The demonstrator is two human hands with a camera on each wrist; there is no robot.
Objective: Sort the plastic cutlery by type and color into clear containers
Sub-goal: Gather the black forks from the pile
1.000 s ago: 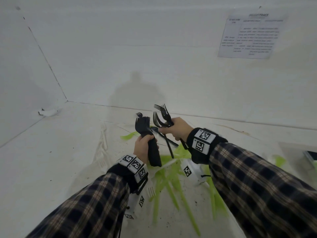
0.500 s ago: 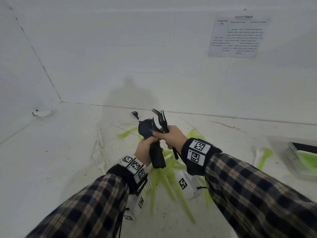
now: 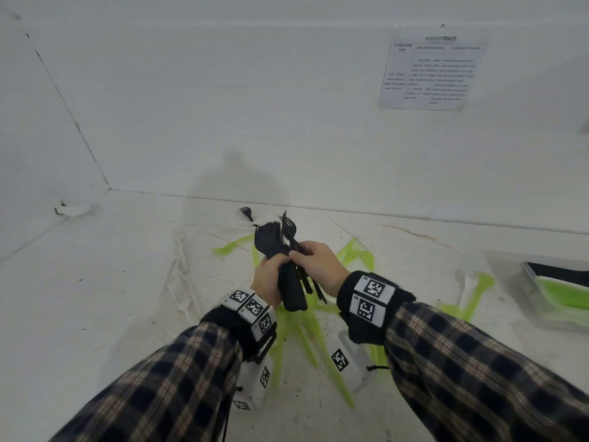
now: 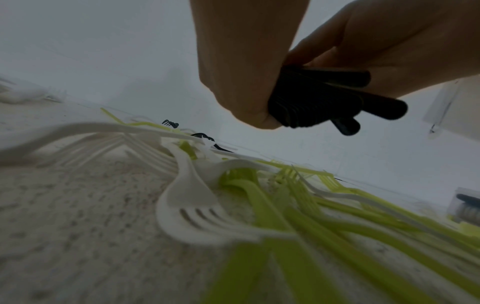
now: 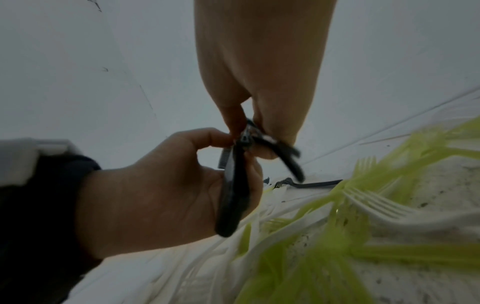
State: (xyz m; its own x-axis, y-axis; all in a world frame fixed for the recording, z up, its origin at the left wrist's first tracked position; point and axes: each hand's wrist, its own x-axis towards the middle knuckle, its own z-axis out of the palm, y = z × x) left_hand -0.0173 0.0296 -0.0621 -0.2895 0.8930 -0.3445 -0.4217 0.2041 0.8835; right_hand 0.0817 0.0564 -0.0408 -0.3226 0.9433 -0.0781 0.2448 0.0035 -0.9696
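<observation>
The loose black plastic forks [image 3: 291,232] pinched by the right hand [image 3: 314,266], held apart a second ago, are now pressed against the stacked black fork bundle [image 3: 272,242] gripped by the left hand [image 3: 269,279]; one black set is judged nearly gathered. Scattered white forks [image 4: 192,214], faint from the head view, are shown clearly by the left wrist view.

A bundle of black plastic forks [image 3: 276,247] stands tines-up, gripped in both hands above the tabletop. Lime-green forks [image 3: 299,330] lie scattered beneath, white forks [image 3: 180,250] to the left, and 1 black fork [image 3: 247,213] farther back. A clear container [image 3: 541,288] at right holds green cutlery.
</observation>
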